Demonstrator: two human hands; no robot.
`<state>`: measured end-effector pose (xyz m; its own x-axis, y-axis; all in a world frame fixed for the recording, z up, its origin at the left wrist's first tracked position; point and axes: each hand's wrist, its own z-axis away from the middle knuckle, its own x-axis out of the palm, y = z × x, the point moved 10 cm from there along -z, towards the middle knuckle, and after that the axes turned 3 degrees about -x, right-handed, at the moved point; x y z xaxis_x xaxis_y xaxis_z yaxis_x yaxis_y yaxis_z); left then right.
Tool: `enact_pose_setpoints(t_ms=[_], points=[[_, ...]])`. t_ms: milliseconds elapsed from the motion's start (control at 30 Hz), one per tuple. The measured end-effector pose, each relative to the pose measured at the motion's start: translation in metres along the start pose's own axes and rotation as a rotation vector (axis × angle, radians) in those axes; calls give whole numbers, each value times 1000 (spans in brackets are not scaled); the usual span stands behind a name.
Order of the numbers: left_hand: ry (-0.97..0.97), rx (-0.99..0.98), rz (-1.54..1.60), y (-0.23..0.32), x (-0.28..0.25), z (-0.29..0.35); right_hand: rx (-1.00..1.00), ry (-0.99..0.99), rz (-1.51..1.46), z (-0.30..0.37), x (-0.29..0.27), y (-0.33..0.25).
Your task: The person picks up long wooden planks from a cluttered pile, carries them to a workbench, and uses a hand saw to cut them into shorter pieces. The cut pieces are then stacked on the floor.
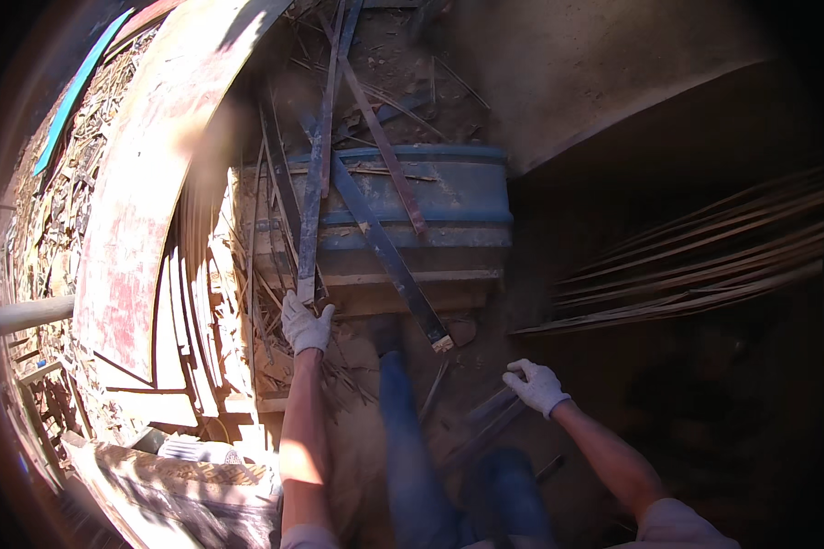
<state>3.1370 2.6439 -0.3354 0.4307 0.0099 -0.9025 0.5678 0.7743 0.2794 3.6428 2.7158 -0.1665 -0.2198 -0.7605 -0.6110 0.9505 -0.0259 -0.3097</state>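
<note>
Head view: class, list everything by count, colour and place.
Container: one, blue, centre
Long strips: several, dark, reddish, across container
Large board: one, reddish, left
Stacked boards: several, pale, left
Thin strips: many, brown, right
Scraps: uncountable, brown, far left
Panel: one, turquoise, upper left
Pole: one, pale, left edge
Ribbed object: one, grey, lower left
Legs: two, blue trousers, bottom
Left hand: one, white glove, at strip's end
Right hand: one, white glove, lower right

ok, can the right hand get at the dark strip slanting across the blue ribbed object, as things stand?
Probably yes: the dark strip has its lower end sticking out past the blue ribbed object, toward the right hand, and nothing visible seems to block the gap.
</note>
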Motion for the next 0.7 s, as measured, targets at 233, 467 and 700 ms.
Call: enact_pose_setpoints(t_ms=[233,467,700], points=[[-250,-262,78,15,55,-99,-104,182,295,-319,-50,-173],[-295,-175,239,35,40,-94,-39,156,485,-454,-32,-203],[-246,-248,159,54,38,-26,28,-98,-682,-402,-25,-178]])
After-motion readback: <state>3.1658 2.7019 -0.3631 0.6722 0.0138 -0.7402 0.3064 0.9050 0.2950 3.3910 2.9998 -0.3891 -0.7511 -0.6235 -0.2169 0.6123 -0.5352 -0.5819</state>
